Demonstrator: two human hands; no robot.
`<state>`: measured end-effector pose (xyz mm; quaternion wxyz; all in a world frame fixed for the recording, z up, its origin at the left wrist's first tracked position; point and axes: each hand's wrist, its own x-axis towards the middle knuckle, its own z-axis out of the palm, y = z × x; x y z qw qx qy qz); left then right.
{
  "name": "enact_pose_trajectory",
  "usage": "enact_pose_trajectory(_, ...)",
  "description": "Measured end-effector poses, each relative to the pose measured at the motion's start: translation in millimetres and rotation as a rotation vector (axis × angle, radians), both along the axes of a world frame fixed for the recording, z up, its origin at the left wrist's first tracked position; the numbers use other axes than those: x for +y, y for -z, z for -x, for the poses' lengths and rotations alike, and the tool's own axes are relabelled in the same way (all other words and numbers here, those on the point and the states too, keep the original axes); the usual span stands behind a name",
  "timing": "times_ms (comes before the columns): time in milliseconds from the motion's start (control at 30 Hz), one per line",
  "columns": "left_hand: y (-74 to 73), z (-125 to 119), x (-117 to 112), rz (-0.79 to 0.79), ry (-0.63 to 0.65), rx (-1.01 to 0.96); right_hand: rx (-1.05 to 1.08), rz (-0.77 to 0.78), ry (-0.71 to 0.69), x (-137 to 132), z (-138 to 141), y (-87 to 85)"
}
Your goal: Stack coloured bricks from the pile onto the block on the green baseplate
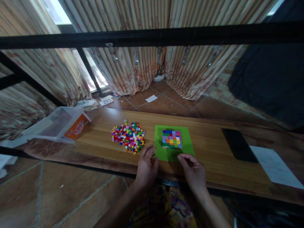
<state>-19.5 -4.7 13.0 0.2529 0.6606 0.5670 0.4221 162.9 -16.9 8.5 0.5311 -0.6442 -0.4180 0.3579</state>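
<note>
A green studded baseplate [186, 136] lies on the wooden board, with a low block of multicoloured toy bricks [172, 139] built up in its middle. By the plate's lower left corner is my left hand [147, 164], its fingers loosely curved and apart, with nothing visible in them. My right hand [193, 169] is at the plate's lower right edge, thumb and forefinger pinched together. Whatever that pinch holds, if anything, is too small to make out. Left of the plate, a loose pile of small coloured bricks [129, 136] spreads over the board.
The wooden board [206, 148] bears a dark flat slab [238, 145] and a white paper sheet [276, 166] at right. A clear plastic bin [55, 122] with an orange label lies at the left end. A black metal bar [152, 37] crosses in front of the curtains.
</note>
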Motion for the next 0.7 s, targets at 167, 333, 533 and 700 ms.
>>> enact_pose_trajectory(167,0.7,61.8,-6.4,-0.102,-0.216,0.085,-0.141,-0.076,-0.323,-9.9,42.1,-1.4)
enact_pose_trajectory(333,6.0,106.2,-9.8,-0.049,-0.347,0.135,-0.302,-0.139,-0.537,7.2,77.3,2.5)
enact_pose_trajectory(533,9.9,96.5,-13.6,0.044,-0.261,0.278,-0.569,-0.178,-0.543,40.6,99.5,4.3)
enact_pose_trajectory(700,13.4,85.8,-0.6,0.062,-0.226,0.377,-0.697,-0.187,-0.585,58.4,110.9,6.5)
